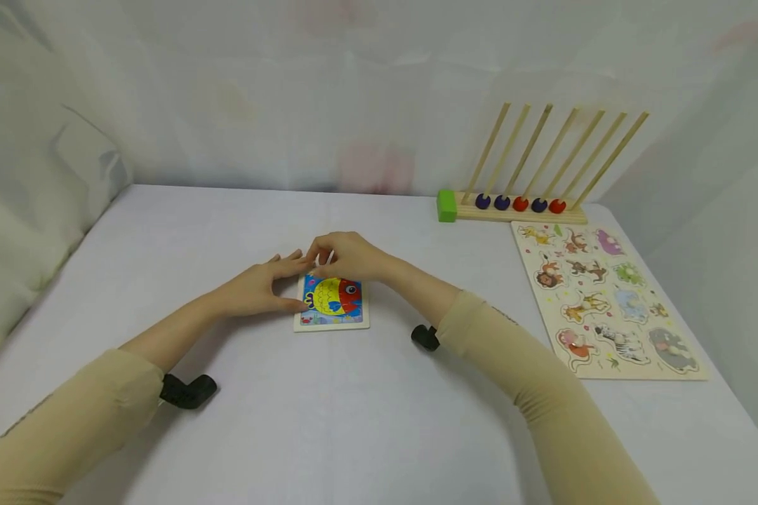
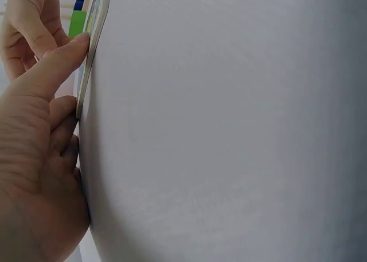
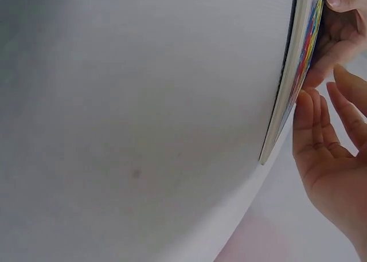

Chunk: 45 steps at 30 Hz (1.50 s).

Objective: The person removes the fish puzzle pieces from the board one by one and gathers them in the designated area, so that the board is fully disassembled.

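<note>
A small square fish puzzle (image 1: pixel 335 305) lies flat on the white table, its picture a yellow fish with a red head on blue. At its left edge is my left hand (image 1: pixel 259 286), thumb tip on the border and extended fingers by the far left corner. My right hand (image 1: pixel 354 257) reaches over the far edge with bent fingers. In the right wrist view, fingertips of the right hand (image 3: pixel 330 141) touch the puzzle's face, while thumb and index finger show nothing between them. The left thumb (image 2: pixel 71 53) rests on the board's rim in the left wrist view.
At the back right stands a wooden counting rack (image 1: pixel 518 207) with upright rods, red and dark blue beads and a green end block (image 1: pixel 446 206). A larger animal puzzle board (image 1: pixel 552 308) lies in front of it, near the table's right edge. White cloth (image 1: pixel 259 105) hangs behind.
</note>
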{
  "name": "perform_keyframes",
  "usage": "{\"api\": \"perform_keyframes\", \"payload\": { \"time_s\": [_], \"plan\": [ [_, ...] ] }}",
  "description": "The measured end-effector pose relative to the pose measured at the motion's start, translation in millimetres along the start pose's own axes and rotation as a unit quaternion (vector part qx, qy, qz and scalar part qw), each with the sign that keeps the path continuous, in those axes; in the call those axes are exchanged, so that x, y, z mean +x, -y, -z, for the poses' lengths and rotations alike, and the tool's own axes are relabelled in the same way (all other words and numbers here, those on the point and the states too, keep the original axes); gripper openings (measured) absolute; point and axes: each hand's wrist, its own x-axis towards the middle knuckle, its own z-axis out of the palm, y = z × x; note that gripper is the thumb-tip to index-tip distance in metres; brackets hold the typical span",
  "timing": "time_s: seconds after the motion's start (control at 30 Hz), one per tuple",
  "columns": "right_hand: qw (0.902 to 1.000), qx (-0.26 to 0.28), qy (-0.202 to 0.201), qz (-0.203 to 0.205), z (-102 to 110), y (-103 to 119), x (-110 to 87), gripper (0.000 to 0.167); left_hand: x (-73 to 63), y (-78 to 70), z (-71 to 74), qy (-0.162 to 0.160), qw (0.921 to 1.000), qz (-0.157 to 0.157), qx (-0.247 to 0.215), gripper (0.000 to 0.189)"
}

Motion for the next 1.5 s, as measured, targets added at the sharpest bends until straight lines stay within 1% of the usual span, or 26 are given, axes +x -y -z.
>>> {"api": "perform_keyframes", "payload": {
  "time_s": [0.13,0.37,0.53,0.77,0.93,1.17,1.33,1.5],
  "plan": [
    [1.0,-0.004,0.002,0.004,-6,-2,2.8,0.024,0.0,1.0,-0.9,-0.007,1.0,-0.006,-0.003,0.084],
    [0.9999,-0.014,0.0,0.003,-10,-4,3.6,0.027,-0.6,1.4,-0.8,-0.007,0.9999,0.011,-0.006,0.088],
    [0.9998,-0.02,0.007,0.003,-11,-5,3.3,0.025,-0.4,1.0,-1.1,-0.008,0.9999,0.008,-0.008,0.088],
    [0.9995,-0.028,0.013,-0.001,-12,-7,3.2,0.027,-1.0,-0.6,-0.7,-0.011,0.9996,0.025,-0.008,0.087],
    [0.9994,-0.03,0.02,-0.001,-10,-8,4.1,0.028,-1.2,-1.4,-0.5,-0.009,0.9995,0.029,-0.008,0.087],
    [0.9984,-0.039,0.041,0.004,-6,-8,7.4,0.029,0.5,2.6,-1.5,-0.011,0.9997,0.02,-0.006,0.088],
    [0.9979,-0.045,0.047,0.01,-5,-9,11.1,0.028,0.4,3.8,-1.6,-0.014,0.9998,0.014,-0.006,0.087],
    [0.9979,-0.039,0.051,0.006,-5,-7,11.8,0.025,-0.2,2.8,-1.0,-0.013,0.9998,0.014,-0.007,0.086]
  ]
}}
